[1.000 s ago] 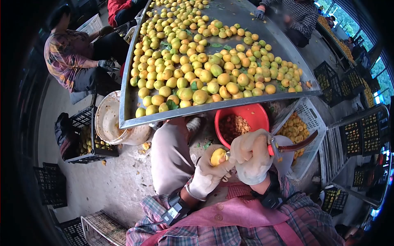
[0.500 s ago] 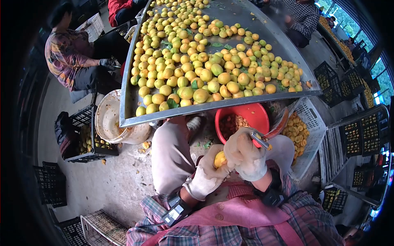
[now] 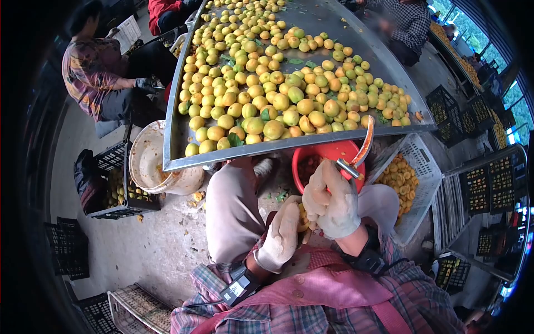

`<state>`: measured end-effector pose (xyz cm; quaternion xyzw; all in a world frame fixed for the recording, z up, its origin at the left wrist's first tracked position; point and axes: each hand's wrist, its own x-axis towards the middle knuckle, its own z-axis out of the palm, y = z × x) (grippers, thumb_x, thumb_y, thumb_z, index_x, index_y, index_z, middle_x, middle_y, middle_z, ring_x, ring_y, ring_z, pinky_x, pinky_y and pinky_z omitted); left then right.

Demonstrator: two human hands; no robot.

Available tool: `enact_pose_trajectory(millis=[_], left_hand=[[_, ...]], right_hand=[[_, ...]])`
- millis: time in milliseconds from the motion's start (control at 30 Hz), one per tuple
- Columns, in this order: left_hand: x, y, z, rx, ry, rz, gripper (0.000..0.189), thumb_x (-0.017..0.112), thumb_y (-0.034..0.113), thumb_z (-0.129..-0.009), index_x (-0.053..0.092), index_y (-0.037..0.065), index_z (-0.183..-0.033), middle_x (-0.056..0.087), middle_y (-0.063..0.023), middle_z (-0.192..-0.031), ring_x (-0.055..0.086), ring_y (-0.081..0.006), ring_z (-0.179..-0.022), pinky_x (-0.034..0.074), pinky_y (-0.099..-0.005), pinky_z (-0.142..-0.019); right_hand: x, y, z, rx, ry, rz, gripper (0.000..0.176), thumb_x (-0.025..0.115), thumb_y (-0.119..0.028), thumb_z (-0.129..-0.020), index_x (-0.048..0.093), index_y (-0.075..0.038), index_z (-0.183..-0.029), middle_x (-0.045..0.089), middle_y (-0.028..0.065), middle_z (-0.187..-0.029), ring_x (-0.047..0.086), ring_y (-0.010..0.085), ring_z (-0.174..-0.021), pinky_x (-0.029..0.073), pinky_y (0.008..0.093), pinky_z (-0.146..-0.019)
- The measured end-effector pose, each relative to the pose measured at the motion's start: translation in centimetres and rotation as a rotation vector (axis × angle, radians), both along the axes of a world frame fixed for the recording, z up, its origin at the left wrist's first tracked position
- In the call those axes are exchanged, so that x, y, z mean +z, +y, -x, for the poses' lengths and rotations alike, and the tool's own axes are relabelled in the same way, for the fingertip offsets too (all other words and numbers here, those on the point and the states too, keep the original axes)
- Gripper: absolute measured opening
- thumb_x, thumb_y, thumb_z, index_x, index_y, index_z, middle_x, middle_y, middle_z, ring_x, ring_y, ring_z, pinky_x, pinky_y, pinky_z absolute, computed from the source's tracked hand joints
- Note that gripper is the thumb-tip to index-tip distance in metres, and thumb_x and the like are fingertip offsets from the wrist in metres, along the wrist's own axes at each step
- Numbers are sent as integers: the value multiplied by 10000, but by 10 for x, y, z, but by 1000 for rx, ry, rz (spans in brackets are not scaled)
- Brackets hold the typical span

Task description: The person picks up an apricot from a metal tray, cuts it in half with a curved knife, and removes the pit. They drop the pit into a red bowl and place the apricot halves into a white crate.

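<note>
Two gloved hands work low in front of the table [image 3: 367, 47]. The left hand [image 3: 282, 236] is curled around one fruit [image 3: 302, 220], mostly hidden between the two hands; whether the right fingers touch it cannot be told. The right hand [image 3: 332, 200] grips one knife [image 3: 365, 148], its single curved blade pointing up across the table's near edge. Two black boxes are strapped on, one at each wrist. One red bowl [image 3: 337, 148] sits just beyond the right hand, and one white crate [image 3: 425, 158] of cut fruit [image 3: 400, 178] stands beside it. To the left are one bucket [image 3: 146, 147] and, next to it, one black crate [image 3: 111, 160]. Too many fruits to count cover the table, and three other people [image 3: 92, 78] sit around it.
</note>
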<state>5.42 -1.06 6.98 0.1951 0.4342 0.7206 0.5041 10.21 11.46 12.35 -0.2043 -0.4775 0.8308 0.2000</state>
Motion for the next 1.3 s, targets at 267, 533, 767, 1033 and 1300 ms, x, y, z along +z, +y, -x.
enact_pose_trajectory(millis=[267, 533, 767, 1033, 1300], left_hand=[[-5, -3, -11, 138, -20, 138, 384, 349, 415, -1023, 468, 64, -1124, 539, -14, -910, 495, -81, -724, 399, -200, -584], [-14, -14, -5, -36, 14, 56, 505, 307, 522, -988, 469, 71, -1148, 504, -5, -817, 432, -80, -559, 333, -215, -489], [3, -10, -5, -57, 69, 140, 526, 246, 548, -986, 474, 80, -1061, 474, -3, -688, 404, -71, -532, 305, -222, -475], [12, -3, 6, -92, -24, 207, 492, 218, 502, -1005, 491, 93, -1027, 509, 3, -702, 410, -66, -539, 319, -217, -479], [13, -3, 5, -27, -59, 207, 506, 231, 492, -1007, 486, 68, -1109, 538, -4, -790, 444, -63, -568, 363, -198, -495]], right_hand=[[4, -9, -2, 87, -118, -37, 185, 591, -172, -893, 536, -54, -761, 511, 27, -659, 510, 101, -556, 416, 281, -525], [0, -10, -4, 272, -163, -242, 199, 644, -186, -863, 610, -11, -775, 598, 64, -649, 565, 125, -586, 451, 279, -553], [11, -12, -9, 293, -100, -717, 194, 655, -193, -853, 630, -8, -797, 631, 57, -698, 586, 129, -628, 462, 279, -581], [0, -13, -2, -66, 48, -74, 418, 379, -308, -1015, 377, -113, -645, 338, 0, -483, 321, 136, -363, 297, 284, -340], [7, -19, 1, -202, 84, -163, 437, 314, -305, -1030, 333, -120, -635, 311, -2, -482, 308, 135, -370, 287, 286, -345]])
